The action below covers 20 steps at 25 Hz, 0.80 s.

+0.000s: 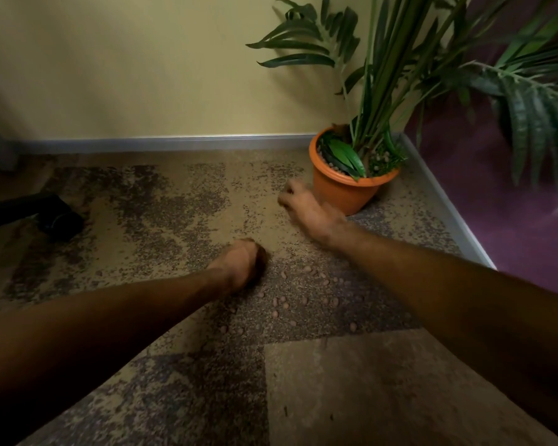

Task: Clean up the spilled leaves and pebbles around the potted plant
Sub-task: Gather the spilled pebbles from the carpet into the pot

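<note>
An orange pot (345,188) with a tall green plant (380,91) stands in the room's corner; loose green leaves (345,156) lie on its soil. Several small brown pebbles (303,294) are scattered on the carpet in front of the pot. My left hand (242,262) rests on the carpet at the left edge of the pebbles, fingers curled into a fist; whether it holds pebbles is hidden. My right hand (303,207) is low over the carpet just left of the pot, fingers curled and blurred, its contents not visible.
Patterned brown and grey carpet (174,214) covers the floor. A grey skirting board (174,143) runs along the yellow wall; a purple wall (512,204) closes the right side. A black object (55,217) lies on the carpet at the far left.
</note>
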Each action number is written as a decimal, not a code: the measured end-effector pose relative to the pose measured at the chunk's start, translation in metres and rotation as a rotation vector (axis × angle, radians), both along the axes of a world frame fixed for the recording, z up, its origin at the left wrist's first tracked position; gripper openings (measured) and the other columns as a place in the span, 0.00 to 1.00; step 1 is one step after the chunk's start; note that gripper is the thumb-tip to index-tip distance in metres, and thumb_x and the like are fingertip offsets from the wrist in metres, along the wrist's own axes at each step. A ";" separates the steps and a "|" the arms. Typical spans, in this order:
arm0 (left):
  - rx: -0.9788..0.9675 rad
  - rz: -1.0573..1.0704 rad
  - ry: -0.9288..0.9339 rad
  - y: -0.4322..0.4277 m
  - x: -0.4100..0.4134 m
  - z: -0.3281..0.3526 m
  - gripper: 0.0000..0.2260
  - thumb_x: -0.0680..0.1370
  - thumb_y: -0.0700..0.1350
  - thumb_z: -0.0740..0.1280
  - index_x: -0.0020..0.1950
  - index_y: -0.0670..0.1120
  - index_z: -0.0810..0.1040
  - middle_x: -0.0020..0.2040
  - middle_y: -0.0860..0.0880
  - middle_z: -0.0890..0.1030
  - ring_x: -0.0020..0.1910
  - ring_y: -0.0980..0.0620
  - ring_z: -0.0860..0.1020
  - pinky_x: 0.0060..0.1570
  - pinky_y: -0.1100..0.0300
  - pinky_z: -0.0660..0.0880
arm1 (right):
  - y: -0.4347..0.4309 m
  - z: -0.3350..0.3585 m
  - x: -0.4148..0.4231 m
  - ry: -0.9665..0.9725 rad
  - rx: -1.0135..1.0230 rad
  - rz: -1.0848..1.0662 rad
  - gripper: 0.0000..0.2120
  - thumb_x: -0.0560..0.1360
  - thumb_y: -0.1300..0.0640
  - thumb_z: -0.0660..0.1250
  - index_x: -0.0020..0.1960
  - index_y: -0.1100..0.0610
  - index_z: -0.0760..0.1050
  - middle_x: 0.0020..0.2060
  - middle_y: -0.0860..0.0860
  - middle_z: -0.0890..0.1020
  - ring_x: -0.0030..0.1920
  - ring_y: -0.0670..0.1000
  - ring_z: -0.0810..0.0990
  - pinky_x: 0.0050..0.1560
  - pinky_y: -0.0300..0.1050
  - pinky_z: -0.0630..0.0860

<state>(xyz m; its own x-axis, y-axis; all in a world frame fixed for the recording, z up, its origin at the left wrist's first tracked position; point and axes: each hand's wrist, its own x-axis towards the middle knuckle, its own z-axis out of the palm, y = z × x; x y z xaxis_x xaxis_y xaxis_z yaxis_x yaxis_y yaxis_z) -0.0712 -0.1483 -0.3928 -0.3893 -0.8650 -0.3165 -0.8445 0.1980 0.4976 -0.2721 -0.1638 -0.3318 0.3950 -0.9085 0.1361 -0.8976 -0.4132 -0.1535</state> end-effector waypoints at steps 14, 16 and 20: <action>-0.007 0.020 0.163 -0.022 -0.001 0.016 0.07 0.80 0.40 0.66 0.47 0.48 0.84 0.44 0.52 0.85 0.39 0.58 0.84 0.34 0.65 0.79 | -0.055 0.060 -0.058 0.053 -0.089 -0.344 0.11 0.83 0.59 0.61 0.57 0.62 0.80 0.59 0.60 0.75 0.59 0.61 0.76 0.62 0.58 0.76; -0.091 0.026 0.136 -0.039 -0.009 0.034 0.07 0.79 0.34 0.66 0.46 0.43 0.82 0.45 0.47 0.84 0.43 0.50 0.83 0.40 0.57 0.83 | -0.056 0.063 -0.060 0.065 -0.079 -0.350 0.10 0.83 0.59 0.62 0.58 0.62 0.80 0.60 0.61 0.77 0.60 0.62 0.77 0.62 0.58 0.77; -0.225 0.017 0.196 -0.064 -0.033 0.073 0.08 0.79 0.33 0.68 0.52 0.44 0.83 0.50 0.48 0.83 0.46 0.53 0.82 0.43 0.62 0.82 | -0.050 0.068 -0.064 0.047 -0.117 -0.310 0.10 0.82 0.61 0.63 0.58 0.61 0.81 0.57 0.60 0.79 0.57 0.60 0.80 0.60 0.56 0.79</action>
<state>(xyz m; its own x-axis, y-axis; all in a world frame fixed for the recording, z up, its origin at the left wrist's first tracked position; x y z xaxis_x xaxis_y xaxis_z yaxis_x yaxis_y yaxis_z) -0.1046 -0.2126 -0.3201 -0.4092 -0.9117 -0.0361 -0.7409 0.3089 0.5964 -0.3359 -0.2141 -0.2640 0.1109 -0.9656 0.2353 -0.9882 -0.1322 -0.0768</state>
